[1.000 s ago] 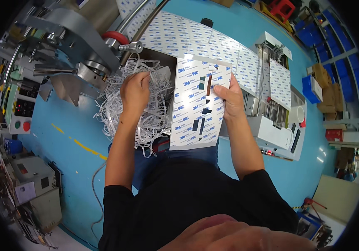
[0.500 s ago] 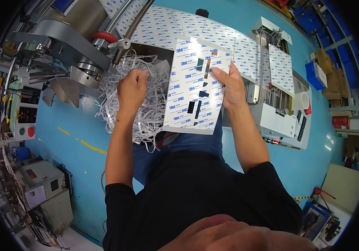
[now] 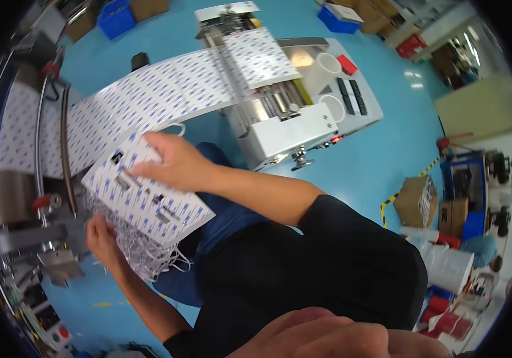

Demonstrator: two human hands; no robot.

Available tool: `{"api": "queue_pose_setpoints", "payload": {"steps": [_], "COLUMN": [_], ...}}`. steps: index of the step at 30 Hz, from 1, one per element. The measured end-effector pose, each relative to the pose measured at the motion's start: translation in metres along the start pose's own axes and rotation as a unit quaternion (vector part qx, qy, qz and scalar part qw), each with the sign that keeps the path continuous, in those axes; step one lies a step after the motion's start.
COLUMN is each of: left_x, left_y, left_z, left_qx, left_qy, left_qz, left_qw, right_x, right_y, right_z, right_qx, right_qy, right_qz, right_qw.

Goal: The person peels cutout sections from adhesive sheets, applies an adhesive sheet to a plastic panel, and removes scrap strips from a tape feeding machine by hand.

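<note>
The blue floor (image 3: 351, 179) is spreading around a white machine (image 3: 291, 128), with a printed web (image 3: 154, 83) stretching leftward from it. The right hand (image 3: 178, 161) is gripping a cut-out sheet (image 3: 136, 201) near its edge, holding it slantwise above the shreds (image 3: 142, 253). The left hand (image 3: 102, 238) is hovering beside the shreds, fingers bending; whether it is pinching anything, I cannot tell.

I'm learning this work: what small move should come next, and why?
Probably bring the left hand to the free edge of the patterned sheet to steady it: only the right hand grips it, while the left is near the white strips.
</note>
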State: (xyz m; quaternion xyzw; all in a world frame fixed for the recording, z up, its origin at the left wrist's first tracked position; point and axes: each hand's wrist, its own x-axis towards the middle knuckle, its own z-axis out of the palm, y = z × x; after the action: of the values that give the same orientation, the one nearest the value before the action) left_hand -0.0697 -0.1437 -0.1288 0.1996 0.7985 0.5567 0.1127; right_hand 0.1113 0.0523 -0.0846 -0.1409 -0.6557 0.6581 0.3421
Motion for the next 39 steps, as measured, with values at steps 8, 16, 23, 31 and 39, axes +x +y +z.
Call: {"api": "queue_pose_setpoints", "payload": {"steps": [8, 16, 23, 31, 39], "left_x": [0.006, 0.003, -0.002, 0.019, 0.038], "left_y": [-0.007, 0.012, 0.0, -0.016, 0.006], "left_z": [-0.021, -0.022, -0.021, -0.022, -0.004], "left_qx": [0.056, 0.295, 0.3, 0.309, 0.433], "left_qy": [0.0, 0.064, 0.019, 0.039, -0.019], "left_qz": [-0.004, 0.184, 0.107, 0.05, 0.144], "left_qw": [0.998, 0.935, 0.948, 0.949, 0.89], "right_x": [-0.019, -0.051, -0.169, -0.264, -0.276], "right_y": [-0.06, -0.088, -0.058, 0.043, 0.099], "right_z": [-0.023, -0.124, -0.435, -0.592, -0.682], "right_qx": [-0.086, -0.157, 0.03, -0.14, -0.588], "right_qy": [-0.008, 0.084, 0.587, 0.572, 0.334], "right_qz": [-0.096, -0.141, -0.147, 0.282, 0.394], "right_qw": [0.992, 0.974, 0.796, 0.758, 0.622]}}
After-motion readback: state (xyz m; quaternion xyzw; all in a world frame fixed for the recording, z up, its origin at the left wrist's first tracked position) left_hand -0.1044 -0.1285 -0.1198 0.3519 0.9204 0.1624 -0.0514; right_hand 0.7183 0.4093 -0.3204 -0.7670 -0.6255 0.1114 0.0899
